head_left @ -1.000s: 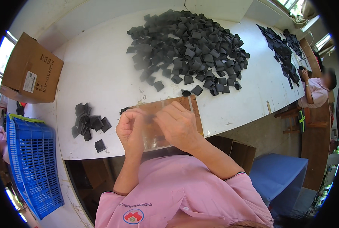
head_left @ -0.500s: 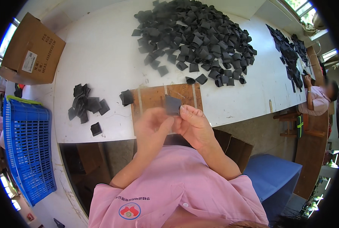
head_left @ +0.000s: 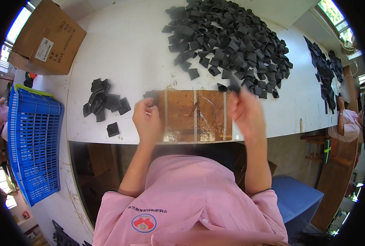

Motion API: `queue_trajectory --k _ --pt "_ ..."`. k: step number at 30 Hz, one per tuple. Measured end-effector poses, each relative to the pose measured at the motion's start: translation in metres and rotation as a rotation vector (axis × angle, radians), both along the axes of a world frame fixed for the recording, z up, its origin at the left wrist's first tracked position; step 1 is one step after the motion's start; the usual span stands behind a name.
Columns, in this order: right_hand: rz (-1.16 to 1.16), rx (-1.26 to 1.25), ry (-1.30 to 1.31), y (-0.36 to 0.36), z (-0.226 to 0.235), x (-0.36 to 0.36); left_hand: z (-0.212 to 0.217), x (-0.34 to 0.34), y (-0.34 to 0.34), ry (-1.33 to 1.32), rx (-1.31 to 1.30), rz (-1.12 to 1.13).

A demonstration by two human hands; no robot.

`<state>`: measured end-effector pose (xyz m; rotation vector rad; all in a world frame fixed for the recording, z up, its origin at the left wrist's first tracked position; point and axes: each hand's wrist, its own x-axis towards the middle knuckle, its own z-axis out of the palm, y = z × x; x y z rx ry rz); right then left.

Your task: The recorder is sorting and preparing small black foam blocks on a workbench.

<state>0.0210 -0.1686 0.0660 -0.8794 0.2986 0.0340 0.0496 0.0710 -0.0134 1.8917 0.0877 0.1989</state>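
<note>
My left hand [head_left: 147, 119] is at the left edge of the brown board [head_left: 180, 112], its fingers curled in. Just beyond its fingertips, black pieces [head_left: 150, 94] lie partly covered; whether the hand grips anything is hidden. My right hand [head_left: 248, 115] is over the board's right end, smeared by motion. Its fingers close on a small black fabric piece [head_left: 234, 84] at the near edge of a big heap of similar black pieces [head_left: 231, 45]. These look like short, flattened sleeves, some with open ends.
On the left of the white table [head_left: 121, 49] lie a loose black cluster [head_left: 102, 100] and a single piece [head_left: 113, 129]. A cardboard box [head_left: 47, 39] and blue crate [head_left: 35, 143] stand farther left. More black strips [head_left: 324, 76] and a co-worker [head_left: 346, 121] are at right.
My hands have parted from above the board: the left moved left to the small black stack, the right moved right to the heap. The piece they held together is gone from between them.
</note>
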Motion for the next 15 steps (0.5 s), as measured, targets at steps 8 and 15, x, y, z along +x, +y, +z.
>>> queue_trajectory --k 8,15 --pt "0.202 -0.189 0.222 0.014 -0.048 -0.017 -0.05 0.049 0.019 0.194 0.665 0.048" --pt "0.461 -0.334 0.239 0.058 -0.063 -0.041 -0.044 0.04 0.022 -0.084 0.312 0.092"
